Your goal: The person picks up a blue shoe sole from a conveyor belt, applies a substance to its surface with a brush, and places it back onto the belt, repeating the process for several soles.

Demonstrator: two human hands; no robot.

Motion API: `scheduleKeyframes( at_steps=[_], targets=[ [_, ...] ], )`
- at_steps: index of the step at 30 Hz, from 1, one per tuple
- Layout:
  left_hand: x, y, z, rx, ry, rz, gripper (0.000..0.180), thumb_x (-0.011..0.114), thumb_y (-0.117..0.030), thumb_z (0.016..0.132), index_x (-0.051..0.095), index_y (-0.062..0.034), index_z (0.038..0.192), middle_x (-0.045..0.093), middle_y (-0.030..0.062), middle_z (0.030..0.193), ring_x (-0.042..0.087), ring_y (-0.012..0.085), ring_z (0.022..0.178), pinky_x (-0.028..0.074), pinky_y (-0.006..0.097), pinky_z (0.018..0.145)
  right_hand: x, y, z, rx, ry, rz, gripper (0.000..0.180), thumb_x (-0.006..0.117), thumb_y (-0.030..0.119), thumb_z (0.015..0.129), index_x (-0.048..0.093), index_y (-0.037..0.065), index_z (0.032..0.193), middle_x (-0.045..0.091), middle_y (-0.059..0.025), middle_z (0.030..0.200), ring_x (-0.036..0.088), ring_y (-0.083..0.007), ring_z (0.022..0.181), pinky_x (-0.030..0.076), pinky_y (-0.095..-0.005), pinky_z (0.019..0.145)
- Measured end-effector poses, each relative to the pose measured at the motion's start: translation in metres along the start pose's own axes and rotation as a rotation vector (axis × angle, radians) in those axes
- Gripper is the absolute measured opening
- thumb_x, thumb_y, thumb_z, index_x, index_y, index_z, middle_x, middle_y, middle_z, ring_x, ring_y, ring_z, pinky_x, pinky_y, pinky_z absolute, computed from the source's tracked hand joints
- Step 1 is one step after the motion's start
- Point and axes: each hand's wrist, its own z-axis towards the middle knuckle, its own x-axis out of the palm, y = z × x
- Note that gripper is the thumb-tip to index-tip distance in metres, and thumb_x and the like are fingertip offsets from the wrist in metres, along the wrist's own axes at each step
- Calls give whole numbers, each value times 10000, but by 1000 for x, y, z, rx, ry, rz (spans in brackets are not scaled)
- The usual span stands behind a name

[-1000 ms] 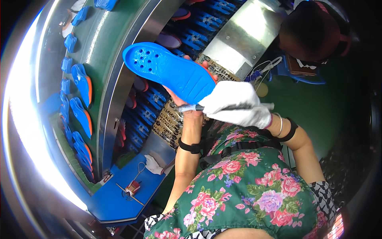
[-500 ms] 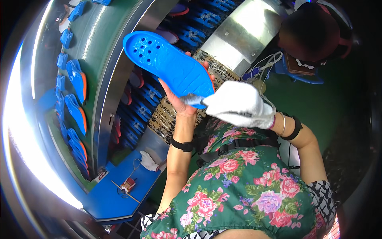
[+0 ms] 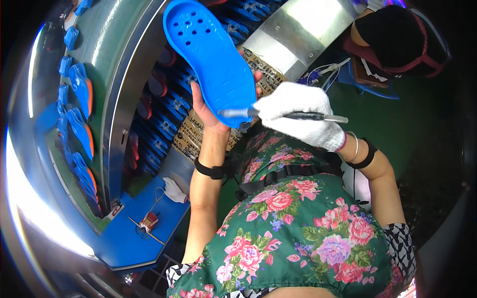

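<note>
A blue shoe insole point(image 3: 221, 69), with a cluster of round holes near its far end, rests tilted in my bare left hand point(image 3: 211, 114). The thumb lies along its left side, and fingertips show at its right edge. My right hand point(image 3: 298, 114), in a white knitted glove, is closed round a slim knife point(image 3: 305, 115) with a dark grip and a metal handle end. Its grey blade point(image 3: 232, 113) lies across the insole's near end, by the rim. A small dark bit point(image 3: 244, 125) shows at that rim.
A green conveyor belt point(image 3: 107, 54) on the left carries several blue and orange insoles point(image 3: 82, 130). Below it, a blue table point(image 3: 126, 244) holds a white glove point(image 3: 175, 189) and a red spool-like thing point(image 3: 148, 221). A person in a dark cap point(image 3: 402, 39) is at upper right.
The insole and my left hand have shifted left and farther away, with the insole turned more upright. My right hand moved slightly left with the knife, whose handle now shows more.
</note>
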Motion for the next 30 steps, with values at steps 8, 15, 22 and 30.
scheduleKeyframes(
  at_steps=[8,15,22,30],
  targets=[
    [-11,-10,6,-95,133,-84,1112,694,-627,835,158,-45,1617,302,232,1608,542,515,1267,558,590,974,1,1,-5,24,149,99,107,806,3,799,769,41,891,769,-84,941,749,-185,868,596,-316,792],
    [-9,-17,6,-250,154,-28,1151,729,-609,786,171,-31,1611,309,275,1577,573,466,1167,531,553,938,2,-1,-6,-404,224,-386,244,821,7,749,780,71,981,765,-122,1002,732,-271,849,590,-361,757],
    [-9,-26,-3,-316,126,164,1183,746,-644,743,232,11,1583,365,247,1536,592,411,1053,511,503,844,4,15,-7,-158,258,-111,164,836,85,766,793,98,924,775,-68,950,716,-226,800,571,-351,725],
    [-19,-25,4,-377,152,22,944,643,-505,830,334,38,1538,503,349,1396,618,528,1131,572,543,925,0,12,-6,-306,345,-233,221,807,56,778,779,93,994,766,-77,1005,713,-240,813,581,-360,731]
  ],
)
